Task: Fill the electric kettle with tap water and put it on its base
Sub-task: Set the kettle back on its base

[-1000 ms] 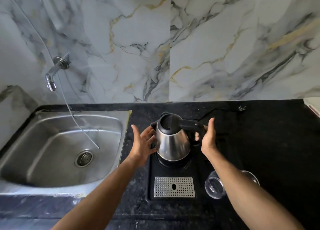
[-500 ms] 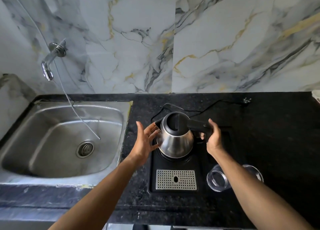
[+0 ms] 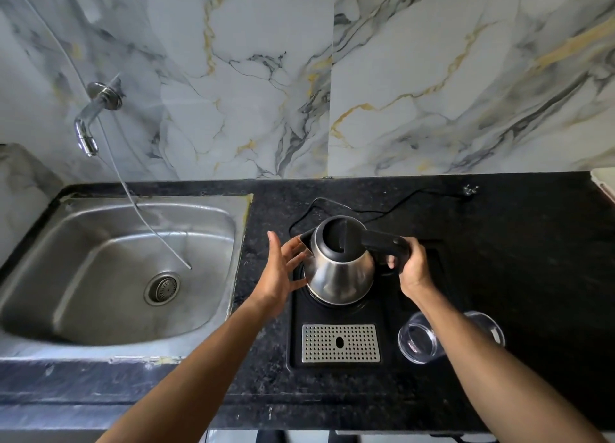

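Gripping the kettle (image 3: 339,266) handle with our right hand (image 3: 414,269), we keep our left hand (image 3: 283,269) open beside its spout; the kettle sits on its base (image 3: 336,312), right of the sink (image 3: 116,269).

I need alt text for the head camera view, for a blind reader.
A right hand grips the black handle of a steel electric kettle on its black base tray; the open left hand rests beside its spout. A steel sink lies left.

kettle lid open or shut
Shut: the black lid sits flat over the kettle mouth, no gap showing. The right hand grips the handle.
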Available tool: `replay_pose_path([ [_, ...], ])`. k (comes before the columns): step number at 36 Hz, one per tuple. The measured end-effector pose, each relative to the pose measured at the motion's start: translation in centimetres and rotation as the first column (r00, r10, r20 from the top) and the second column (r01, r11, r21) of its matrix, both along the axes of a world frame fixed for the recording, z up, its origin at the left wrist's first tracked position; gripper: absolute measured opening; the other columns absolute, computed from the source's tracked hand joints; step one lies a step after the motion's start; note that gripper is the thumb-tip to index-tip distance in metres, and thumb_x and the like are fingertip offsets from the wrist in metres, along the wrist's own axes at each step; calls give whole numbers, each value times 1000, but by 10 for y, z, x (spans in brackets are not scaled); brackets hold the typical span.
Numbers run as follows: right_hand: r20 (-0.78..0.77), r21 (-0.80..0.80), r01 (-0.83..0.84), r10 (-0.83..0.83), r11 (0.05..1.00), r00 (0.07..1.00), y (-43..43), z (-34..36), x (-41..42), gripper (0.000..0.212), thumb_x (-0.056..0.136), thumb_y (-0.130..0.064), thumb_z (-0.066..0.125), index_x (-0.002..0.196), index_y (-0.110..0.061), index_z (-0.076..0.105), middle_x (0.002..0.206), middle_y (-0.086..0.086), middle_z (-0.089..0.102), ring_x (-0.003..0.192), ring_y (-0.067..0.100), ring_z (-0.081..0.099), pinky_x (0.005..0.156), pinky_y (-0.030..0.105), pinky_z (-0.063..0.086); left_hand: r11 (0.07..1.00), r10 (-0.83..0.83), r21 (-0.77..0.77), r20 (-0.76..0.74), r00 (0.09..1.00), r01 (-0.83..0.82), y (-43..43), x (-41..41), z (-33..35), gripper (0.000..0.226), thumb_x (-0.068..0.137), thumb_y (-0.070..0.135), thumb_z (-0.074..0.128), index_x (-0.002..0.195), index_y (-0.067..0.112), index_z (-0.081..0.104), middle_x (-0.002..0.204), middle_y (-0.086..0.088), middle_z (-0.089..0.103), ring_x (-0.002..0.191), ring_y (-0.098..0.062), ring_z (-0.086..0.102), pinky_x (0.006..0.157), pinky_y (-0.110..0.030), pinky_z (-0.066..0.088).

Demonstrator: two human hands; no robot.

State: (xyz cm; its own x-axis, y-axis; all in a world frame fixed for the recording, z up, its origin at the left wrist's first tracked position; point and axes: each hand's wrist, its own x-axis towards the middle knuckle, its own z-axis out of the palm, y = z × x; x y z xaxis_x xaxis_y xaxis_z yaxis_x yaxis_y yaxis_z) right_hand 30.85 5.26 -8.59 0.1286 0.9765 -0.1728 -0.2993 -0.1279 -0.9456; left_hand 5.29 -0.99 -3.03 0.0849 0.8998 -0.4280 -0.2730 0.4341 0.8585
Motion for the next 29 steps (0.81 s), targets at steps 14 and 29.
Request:
replay_pose_path([
  [14, 2, -41, 16, -15, 999, 1000, 12, 3, -11, 45, 80, -33, 38, 39, -18, 51, 39, 3, 47, 38, 15, 40, 45, 28, 34, 999, 39, 9, -6, 999, -39, 9, -7, -1, 92, 69, 96, 26, 133, 39, 62, 148, 7, 52, 138, -13, 45, 94, -49, 51],
  [29, 45, -67, 47, -44, 997, 998, -9, 3, -9, 38, 83, -28, 37, 54, -7, 47, 40, 1, 48, 40, 15, 42, 51, 29, 37, 999, -28, -26, -60, 998, 26, 2, -6, -3, 68, 75, 89, 24, 104, 52, 74, 109, 29, 73, 124, -3, 54, 92, -46, 53],
])
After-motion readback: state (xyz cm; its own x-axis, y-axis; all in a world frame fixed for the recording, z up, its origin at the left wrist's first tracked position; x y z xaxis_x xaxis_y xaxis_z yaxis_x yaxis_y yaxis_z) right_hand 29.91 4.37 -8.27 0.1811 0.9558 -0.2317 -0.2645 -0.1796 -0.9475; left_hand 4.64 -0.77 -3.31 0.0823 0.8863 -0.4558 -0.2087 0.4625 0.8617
